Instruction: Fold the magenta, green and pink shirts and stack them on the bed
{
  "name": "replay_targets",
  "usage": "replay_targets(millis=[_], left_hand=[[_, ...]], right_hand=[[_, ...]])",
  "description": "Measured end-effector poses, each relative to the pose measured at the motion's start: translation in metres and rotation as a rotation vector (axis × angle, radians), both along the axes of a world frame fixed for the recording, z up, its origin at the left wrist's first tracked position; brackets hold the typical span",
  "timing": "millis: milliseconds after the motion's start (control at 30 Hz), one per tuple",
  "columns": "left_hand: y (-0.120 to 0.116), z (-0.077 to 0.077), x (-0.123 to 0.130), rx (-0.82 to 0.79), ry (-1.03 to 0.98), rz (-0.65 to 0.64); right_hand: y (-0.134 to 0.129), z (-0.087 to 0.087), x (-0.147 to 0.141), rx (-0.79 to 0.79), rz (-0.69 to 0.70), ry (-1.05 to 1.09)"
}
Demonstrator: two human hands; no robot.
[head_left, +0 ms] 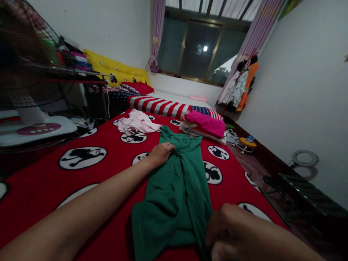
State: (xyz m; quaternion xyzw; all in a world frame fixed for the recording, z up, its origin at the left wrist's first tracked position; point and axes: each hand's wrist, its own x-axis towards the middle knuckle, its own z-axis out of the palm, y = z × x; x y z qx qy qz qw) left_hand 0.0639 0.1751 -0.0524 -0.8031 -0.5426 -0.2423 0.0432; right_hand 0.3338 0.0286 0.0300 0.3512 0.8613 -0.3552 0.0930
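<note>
A green garment (176,188) lies stretched lengthwise over the red bedspread, with creases running down its middle; I cannot tell its exact kind. My left hand (162,152) is closed, pinching the cloth near the garment's far end, where folds gather around the fingers. Close to me, my right hand (227,232) is curled closed on the garment's near right edge, its fingertips partly hidden. Beyond the left hand lies a crumpled pale pink garment (138,121). Past the far right corner sits a stack of folded clothes with a bright pink piece (205,123) on top.
The red bedspread (114,188) has black-and-white monkey ovals. A white fan (38,127) stands at the left. Behind are a striped bed cover (160,106) and a yellow cushion (116,69). Along the right wall are hanging clothes (240,85), an orange stool (247,143) and a dark bench (307,195).
</note>
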Motion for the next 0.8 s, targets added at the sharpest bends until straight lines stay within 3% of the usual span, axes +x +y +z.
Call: replay_targets(millis=[67, 200, 300, 367, 500, 633, 800], left_hand=[[0.001, -0.007, 0.001, 0.012, -0.032, -0.015], [0.003, -0.013, 0.002, 0.007, -0.058, -0.047], [0.005, -0.015, 0.001, 0.006, -0.089, -0.088], [0.006, -0.018, 0.0, 0.01, -0.135, -0.107], [0.01, -0.023, 0.0, 0.013, -0.215, -0.144], [0.01, -0.022, 0.002, 0.039, -0.25, -0.149], [0.003, -0.014, 0.006, 0.192, -0.239, -0.049]], right_hand=[[0.047, 0.002, -0.007, 0.082, -0.068, 0.083], [0.162, -0.008, -0.032, 0.501, -0.306, 0.215], [0.235, -0.024, -0.053, 0.597, -0.508, 0.224], [0.269, -0.035, -0.064, 0.613, -0.578, 0.213], [0.307, -0.05, -0.075, 0.557, -0.628, 0.189], [0.318, -0.052, -0.079, 0.505, -0.647, 0.198], [0.317, -0.05, -0.08, 0.751, -0.754, 0.376]])
